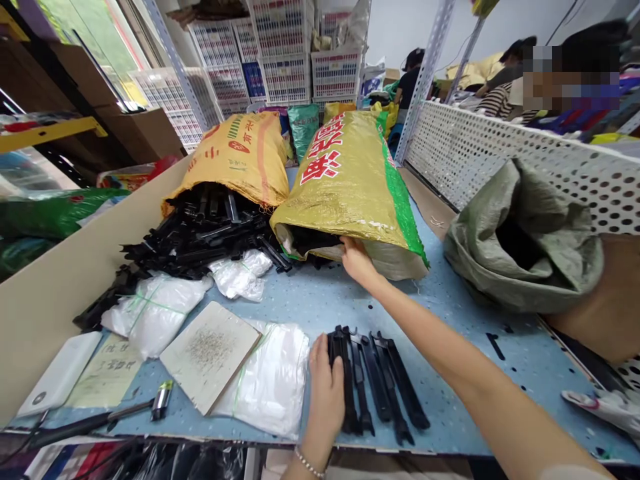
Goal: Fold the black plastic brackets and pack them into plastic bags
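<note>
My left hand (326,387) lies with fingers stretched out against the left end of a row of several long black plastic parts (383,380) on the blue tabletop. My right hand (359,262) is at the mouth of a gold woven sack (345,180) with green edging and red print. Its fingers are closed at the sack's opening and partly hidden by the edge. Dark contents show faintly inside. Left of this sack, an orange woven sack (235,157) spills a heap of black plastic parts (210,233) onto the table.
Bundled clear plastic bags (273,383), a square board (210,353), and a hammer (160,400) lie left of my left hand. A grey-green sack (525,247) stands open at right, before a perforated white panel (525,140). Stacked crates and other people are behind.
</note>
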`<state>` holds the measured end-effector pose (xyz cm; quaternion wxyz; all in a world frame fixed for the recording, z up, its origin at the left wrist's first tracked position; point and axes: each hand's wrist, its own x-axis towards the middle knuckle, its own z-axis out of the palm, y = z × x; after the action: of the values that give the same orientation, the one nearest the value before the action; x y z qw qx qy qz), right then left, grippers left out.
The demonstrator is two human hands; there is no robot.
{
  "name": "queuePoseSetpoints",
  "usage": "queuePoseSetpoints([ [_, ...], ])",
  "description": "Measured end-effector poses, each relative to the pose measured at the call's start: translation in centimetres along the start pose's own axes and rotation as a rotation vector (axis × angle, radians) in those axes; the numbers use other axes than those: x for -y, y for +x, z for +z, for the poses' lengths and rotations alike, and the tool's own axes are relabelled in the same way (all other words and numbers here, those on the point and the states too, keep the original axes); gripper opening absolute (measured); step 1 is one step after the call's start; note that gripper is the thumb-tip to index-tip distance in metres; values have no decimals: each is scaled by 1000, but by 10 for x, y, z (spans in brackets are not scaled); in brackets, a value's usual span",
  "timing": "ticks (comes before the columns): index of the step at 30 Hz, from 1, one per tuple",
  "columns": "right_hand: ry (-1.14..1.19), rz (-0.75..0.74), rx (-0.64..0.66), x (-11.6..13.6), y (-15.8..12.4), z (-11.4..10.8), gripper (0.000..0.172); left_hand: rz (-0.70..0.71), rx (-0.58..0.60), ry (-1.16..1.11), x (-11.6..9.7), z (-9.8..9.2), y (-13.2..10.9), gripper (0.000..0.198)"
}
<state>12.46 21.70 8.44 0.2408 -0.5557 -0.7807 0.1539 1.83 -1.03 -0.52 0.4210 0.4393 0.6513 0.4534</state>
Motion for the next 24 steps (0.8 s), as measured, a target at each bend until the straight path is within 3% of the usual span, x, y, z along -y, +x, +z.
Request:
queuePoseSetpoints([
  [3, -40, 31, 19, -6, 40, -2, 30, 56, 25, 40, 1, 12, -4, 53],
  [7, -72, -16, 62, -12, 41, -14, 23, 33, 19, -41, -1, 0, 6, 56],
  [10, -94, -48, 66, -13, 1, -23, 12, 3, 22, -254, -13, -10, 21, 56],
  [14, 23, -219, -4, -1, -97, -26, 18, -81, 40, -778, -45, -4, 44, 68],
  [16, 135, -296, 95, 7, -143, -26, 20, -113, 9, -924, -60, -2, 49, 69],
  [19, 256, -288, 245, 15, -176, -31, 20, -128, 27, -762, -72, -5, 41, 65],
  [24, 221, -206, 104, 18, -156, -35, 25, 47, 44, -275, -73, -15, 9, 56],
])
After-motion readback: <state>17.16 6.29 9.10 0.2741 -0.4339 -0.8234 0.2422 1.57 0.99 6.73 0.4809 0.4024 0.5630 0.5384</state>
